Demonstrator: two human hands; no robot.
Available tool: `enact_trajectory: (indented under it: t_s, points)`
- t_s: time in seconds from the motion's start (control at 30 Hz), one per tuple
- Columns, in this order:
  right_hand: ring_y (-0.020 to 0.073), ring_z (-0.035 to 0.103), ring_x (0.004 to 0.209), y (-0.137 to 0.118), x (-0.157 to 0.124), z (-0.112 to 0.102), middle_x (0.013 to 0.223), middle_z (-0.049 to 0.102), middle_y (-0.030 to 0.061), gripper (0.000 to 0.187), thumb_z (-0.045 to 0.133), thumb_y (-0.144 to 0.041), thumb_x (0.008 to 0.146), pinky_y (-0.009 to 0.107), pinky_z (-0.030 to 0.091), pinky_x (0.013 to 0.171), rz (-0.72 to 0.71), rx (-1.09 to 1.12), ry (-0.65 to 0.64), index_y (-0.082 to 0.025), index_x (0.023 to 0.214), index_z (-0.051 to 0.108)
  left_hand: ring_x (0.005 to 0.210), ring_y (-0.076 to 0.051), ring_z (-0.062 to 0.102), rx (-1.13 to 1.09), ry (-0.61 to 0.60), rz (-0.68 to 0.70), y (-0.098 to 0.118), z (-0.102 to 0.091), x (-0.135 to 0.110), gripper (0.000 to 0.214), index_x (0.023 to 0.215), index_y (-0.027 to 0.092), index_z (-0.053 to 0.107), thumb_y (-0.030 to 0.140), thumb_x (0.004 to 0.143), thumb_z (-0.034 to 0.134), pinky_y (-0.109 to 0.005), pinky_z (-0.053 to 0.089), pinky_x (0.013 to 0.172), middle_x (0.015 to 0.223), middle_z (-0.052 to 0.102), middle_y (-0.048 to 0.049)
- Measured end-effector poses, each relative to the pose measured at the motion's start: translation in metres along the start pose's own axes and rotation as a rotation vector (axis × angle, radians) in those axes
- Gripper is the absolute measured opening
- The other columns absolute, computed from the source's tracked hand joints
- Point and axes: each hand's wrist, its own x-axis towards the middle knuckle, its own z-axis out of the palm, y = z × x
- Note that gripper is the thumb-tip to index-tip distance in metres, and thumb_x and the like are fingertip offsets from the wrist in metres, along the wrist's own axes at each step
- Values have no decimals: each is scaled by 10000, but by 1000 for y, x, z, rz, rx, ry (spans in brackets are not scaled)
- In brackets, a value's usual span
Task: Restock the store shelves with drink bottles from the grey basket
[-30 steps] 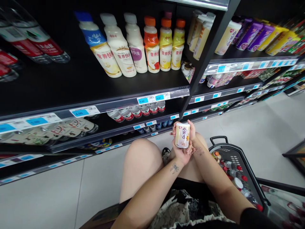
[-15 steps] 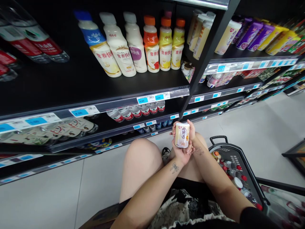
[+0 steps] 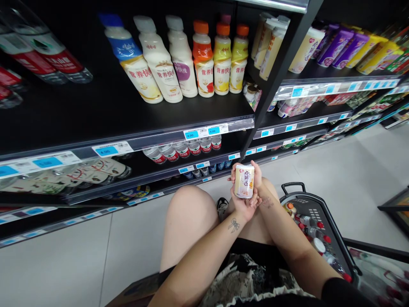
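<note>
I'm gripping the drink bottle mid-body | left hand clasping underneath, right hand wrapping behind | judging it light, rigid, slick

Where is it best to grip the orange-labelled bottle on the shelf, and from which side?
Take the orange-labelled bottle at its narrow neck below the cap, coming from the open shelf front; the white bottle and yellow bottle crowd its sides.

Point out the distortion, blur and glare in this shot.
Head view: the wide-angle lens bows the shelf rail and stretches the water bottles at the left edge, which look smeared; the small carton, held in the left hand and right hand, is sharp; the floor is bright, shelf interiors dark.
</note>
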Motion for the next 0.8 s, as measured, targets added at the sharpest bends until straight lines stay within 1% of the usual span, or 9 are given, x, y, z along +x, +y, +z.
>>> enact_trajectory:
  t_s: [0.1,0.23,0.43,0.5,0.6,0.67,0.73,0.8]
  points:
    - [142,664,790,2,3,-1,966,681,40,344,611,-452,998,298,593,705,12,9,-18,-124,1092,655,361,-86,258,-6,18,3,0,1,-1,846,703,73,700,755,858,224,-283,456,577,403,404,-3]
    - [116,635,686,6,7,-2,842,670,13,393,583,-509,1002,271,566,652,28,14,-37,-123,991,661,355,-72,233,-36,43,9,0,2,-1,838,716,66,699,725,871,205,-285,458,570,456,478,-23]
    - [108,590,627,7,10,-3,776,640,-2,455,554,-576,991,262,526,622,46,9,-40,-135,924,644,345,-78,260,-37,48,11,-1,0,0,784,703,104,688,784,827,317,-295,458,559,454,488,-13]
    - [106,580,611,6,9,-2,754,632,-7,458,547,-582,988,262,520,625,52,3,-37,-140,904,634,346,-77,258,-40,50,13,-1,0,0,774,706,108,685,782,827,323,-295,457,559,454,489,-12]
    - [136,565,590,5,8,-1,662,605,-6,521,476,-627,970,259,493,590,61,-15,-27,-143,839,621,347,-83,276,-31,36,2,-1,0,0,777,704,107,678,789,823,325,-296,456,568,431,461,-5]
    - [157,549,580,4,6,0,597,577,-1,569,398,-648,952,256,466,553,64,-31,-15,-145,799,616,349,-77,291,-36,32,10,-1,0,-1,771,722,106,678,791,822,339,-296,453,573,483,521,-21]
    - [160,535,576,3,5,1,568,564,2,586,349,-641,939,247,443,531,63,-48,5,-144,780,614,349,-69,287,-39,32,13,0,1,-1,772,728,104,679,784,830,327,-295,449,573,518,549,-29]
    - [153,527,574,2,4,3,558,558,0,578,337,-625,930,234,428,522,58,-66,30,-142,769,611,350,-71,272,-31,27,5,0,0,-1,781,716,102,676,775,839,299,-296,446,575,487,512,-19]
